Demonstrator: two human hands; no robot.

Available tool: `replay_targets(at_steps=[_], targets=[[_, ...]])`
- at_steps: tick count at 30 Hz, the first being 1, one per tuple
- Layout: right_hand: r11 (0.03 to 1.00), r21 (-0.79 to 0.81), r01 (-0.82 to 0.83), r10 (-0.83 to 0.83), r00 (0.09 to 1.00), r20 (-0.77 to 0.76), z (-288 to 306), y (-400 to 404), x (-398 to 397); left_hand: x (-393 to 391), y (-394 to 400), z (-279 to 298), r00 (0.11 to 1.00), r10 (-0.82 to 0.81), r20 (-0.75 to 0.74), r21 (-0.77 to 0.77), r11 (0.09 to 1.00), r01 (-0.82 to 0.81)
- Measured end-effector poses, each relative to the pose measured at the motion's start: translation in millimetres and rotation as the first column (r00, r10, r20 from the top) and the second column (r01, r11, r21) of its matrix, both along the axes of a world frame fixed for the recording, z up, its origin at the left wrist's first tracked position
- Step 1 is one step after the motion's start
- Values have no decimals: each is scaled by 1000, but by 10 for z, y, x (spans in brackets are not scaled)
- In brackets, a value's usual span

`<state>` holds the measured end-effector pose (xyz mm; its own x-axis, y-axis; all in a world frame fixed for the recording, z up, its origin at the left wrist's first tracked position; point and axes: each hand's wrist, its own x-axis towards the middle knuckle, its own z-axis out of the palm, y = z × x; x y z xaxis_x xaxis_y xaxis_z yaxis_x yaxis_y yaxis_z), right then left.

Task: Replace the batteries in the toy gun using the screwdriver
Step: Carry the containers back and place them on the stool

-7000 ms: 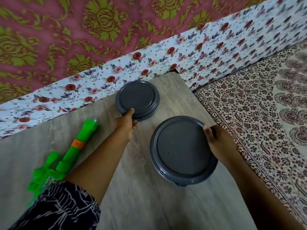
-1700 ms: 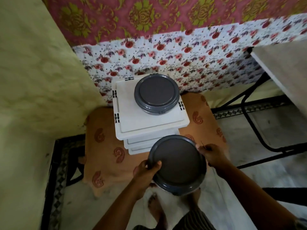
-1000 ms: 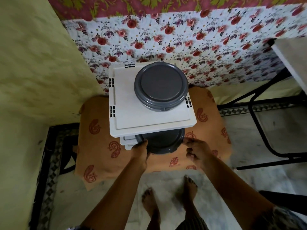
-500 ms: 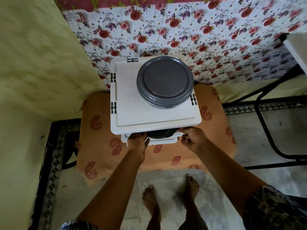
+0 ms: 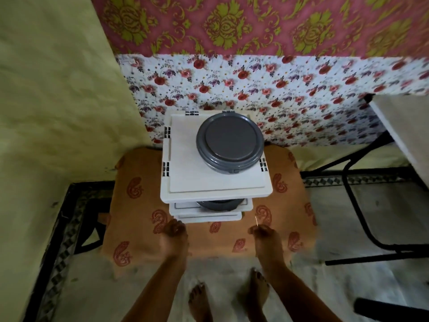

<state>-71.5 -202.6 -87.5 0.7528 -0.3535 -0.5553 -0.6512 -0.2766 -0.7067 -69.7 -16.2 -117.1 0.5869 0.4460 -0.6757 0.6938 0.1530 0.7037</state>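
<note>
The right hand (image 5: 267, 238), low and right of centre, pinches a thin pin-like sliver (image 5: 256, 221) between its fingertips. The left hand (image 5: 174, 235), low centre, is blurred with fingers loosely curled, holding nothing. Both have drawn back from the white shelf rack (image 5: 185, 177), leaving the second grey container (image 5: 218, 204) tucked on the lower tier beneath the lidded grey container (image 5: 229, 140) on top. Neither toy gun nor screwdriver shows.

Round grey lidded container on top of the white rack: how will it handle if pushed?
The round grey lidded container sits flat on the white plastic rack, so it would likely slide, not roll. It is squat and wide, so tipping seems unlikely. It stands near the right edge, so a rightward push risks a fall.
</note>
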Motion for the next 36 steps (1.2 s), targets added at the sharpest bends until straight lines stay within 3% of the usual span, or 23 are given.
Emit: replay_targets(at_steps=[4,7,10,12,15,18,24,29,33,36], targets=[[949,-245,-199,244,955,168,211,137,-98,-127,125,287,989,-145,39,324,938,124],[902,-282,-326,403,870,283,454,353,62,-115,202,590,951,-295,89,548,812,200],[889,-267,-373,449,826,342,746,618,311,10,297,682,824,-534,187,742,627,238],[855,-298,-424,512,782,355,866,801,517,132,326,678,728,-684,48,822,441,360],[787,-379,-486,602,737,306,949,1073,886,241,375,711,581,-792,-188,815,204,542],[752,-416,-512,637,727,257,966,1280,1190,261,409,673,501,-794,-345,764,72,641],[593,-575,-564,715,697,54,898,1558,1363,220,411,641,515,-816,-265,795,118,595],[553,-630,-545,682,731,-34,862,1672,1444,234,383,615,521,-823,-224,782,168,601],[509,-655,-559,705,707,-56,845,1708,1493,231,410,526,504,-805,-312,793,71,605],[477,-664,-576,728,682,-69,830,1708,1488,220,437,476,498,-817,-293,824,49,565]])
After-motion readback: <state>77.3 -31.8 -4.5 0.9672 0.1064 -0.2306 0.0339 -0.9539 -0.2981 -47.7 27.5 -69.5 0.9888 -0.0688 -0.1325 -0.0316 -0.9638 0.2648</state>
